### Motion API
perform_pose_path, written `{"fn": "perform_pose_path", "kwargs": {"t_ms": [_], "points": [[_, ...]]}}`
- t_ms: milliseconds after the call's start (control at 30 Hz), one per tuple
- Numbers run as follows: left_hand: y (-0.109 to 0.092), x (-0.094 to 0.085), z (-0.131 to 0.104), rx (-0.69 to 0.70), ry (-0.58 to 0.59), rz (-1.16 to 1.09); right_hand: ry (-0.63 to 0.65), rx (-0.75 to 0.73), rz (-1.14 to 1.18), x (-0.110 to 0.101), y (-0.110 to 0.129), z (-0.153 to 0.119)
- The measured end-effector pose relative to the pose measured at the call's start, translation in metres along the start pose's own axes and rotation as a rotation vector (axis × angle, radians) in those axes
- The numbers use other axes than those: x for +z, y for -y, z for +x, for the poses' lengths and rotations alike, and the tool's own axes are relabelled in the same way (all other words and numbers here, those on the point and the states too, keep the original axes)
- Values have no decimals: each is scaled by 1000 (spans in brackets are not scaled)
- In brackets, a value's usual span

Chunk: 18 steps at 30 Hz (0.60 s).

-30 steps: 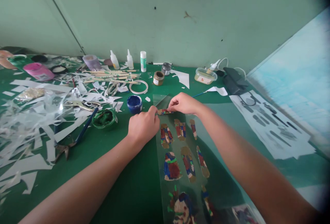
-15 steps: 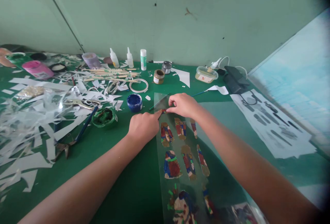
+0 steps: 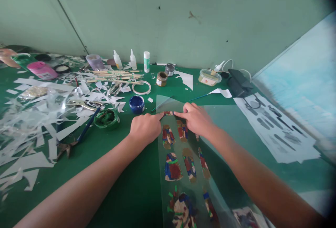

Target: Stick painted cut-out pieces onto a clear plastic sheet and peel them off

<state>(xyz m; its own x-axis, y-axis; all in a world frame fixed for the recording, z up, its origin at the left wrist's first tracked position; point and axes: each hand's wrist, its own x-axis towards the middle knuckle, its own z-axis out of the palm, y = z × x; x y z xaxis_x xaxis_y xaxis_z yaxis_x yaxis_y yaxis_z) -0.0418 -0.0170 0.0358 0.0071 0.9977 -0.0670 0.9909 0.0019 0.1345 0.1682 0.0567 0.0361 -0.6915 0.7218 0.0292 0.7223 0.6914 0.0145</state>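
A clear plastic sheet (image 3: 178, 186) carries several painted, patchwork-coloured cutouts. At its far end lies a small narrow piece (image 3: 168, 113) in red, cream and blue. The index fingertip of my left hand (image 3: 146, 127) touches that piece's left end, the other fingers curled under. From the other side my right hand (image 3: 197, 119) reaches in, its index finger stretched onto the right end and the remaining fingers folded. Just nearer than the narrow piece are two cutouts, one (image 3: 168, 136) on the left and one (image 3: 182, 130) beside my right hand.
Paper scraps (image 3: 28, 116), pliers (image 3: 65, 147) and a green paint pot (image 3: 106, 119) are on the left. Beyond my left hand is a blue paint pot (image 3: 137, 104). Printed paper (image 3: 278, 130) lies right; glue bottles (image 3: 133, 60) stand at the back.
My right hand has gone from a pinch at the narrow piece to pressing with a stretched index finger, slightly right and lower. More of the piece shows. My left hand has barely moved.
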Motion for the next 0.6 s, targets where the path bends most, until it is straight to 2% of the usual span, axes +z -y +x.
{"fn": "perform_pose_path", "kwargs": {"t_ms": [167,367,467,600], "points": [[-1,2,-1,-5,-23,6,-81,40,71,-5,3,5],[-1,1,-1,-12,-17,2,-49,-100,34,-2,26,23],[-1,0,-1,-10,-27,-13,-15,-66,-5,-1,20,20],[-1,0,0,2,-19,-15,24,12,-21,-3,0,6]]}}
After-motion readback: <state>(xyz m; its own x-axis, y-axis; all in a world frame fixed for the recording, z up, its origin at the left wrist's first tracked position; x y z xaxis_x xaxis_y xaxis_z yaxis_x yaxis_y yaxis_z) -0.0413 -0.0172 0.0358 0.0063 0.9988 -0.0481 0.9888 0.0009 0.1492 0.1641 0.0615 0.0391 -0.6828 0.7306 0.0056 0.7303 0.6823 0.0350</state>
